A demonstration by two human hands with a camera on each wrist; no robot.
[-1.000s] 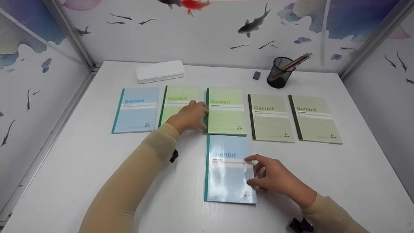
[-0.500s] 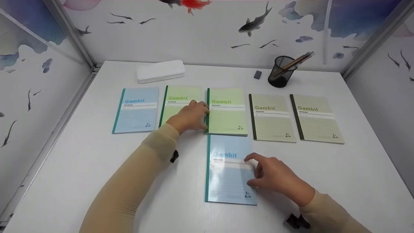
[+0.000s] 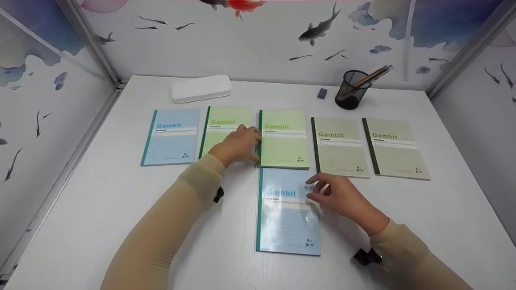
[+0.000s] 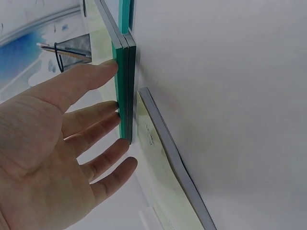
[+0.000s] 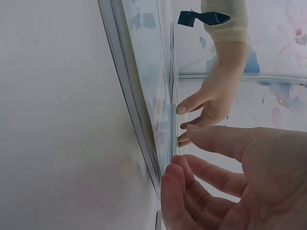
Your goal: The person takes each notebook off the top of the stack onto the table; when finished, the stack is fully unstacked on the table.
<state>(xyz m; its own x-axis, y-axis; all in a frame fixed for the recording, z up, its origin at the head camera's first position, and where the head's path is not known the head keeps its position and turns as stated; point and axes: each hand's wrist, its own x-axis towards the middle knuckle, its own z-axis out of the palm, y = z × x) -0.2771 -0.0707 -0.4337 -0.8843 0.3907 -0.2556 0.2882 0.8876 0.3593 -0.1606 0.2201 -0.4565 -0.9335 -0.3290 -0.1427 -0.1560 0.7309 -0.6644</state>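
Note:
A green Gambit notebook (image 3: 284,149) lies in the middle of a row, and my left hand (image 3: 238,145) touches its dark green spine. In the left wrist view several layers show at that spine (image 4: 123,91), with fingertips and thumb set against them. Just in front of it lies a blue notebook (image 3: 288,225) with a teal spine, face up. My right hand (image 3: 340,197) is at this blue notebook's right edge, fingers bent loosely, thumb and forefinger apart. Beneath my left hand another green notebook (image 3: 225,117) is partly hidden.
Another blue notebook (image 3: 171,141) lies at the left end of the row. Two khaki notebooks, an inner one (image 3: 340,151) and an outer one (image 3: 395,151), lie to the right. Behind stand a white case (image 3: 201,88), a dark eraser (image 3: 322,94) and a mesh pencil cup (image 3: 350,94).
My right hand has slid away from me along the front blue notebook's right edge, from its middle toward its upper part. The left hand and the notebooks have stayed put.

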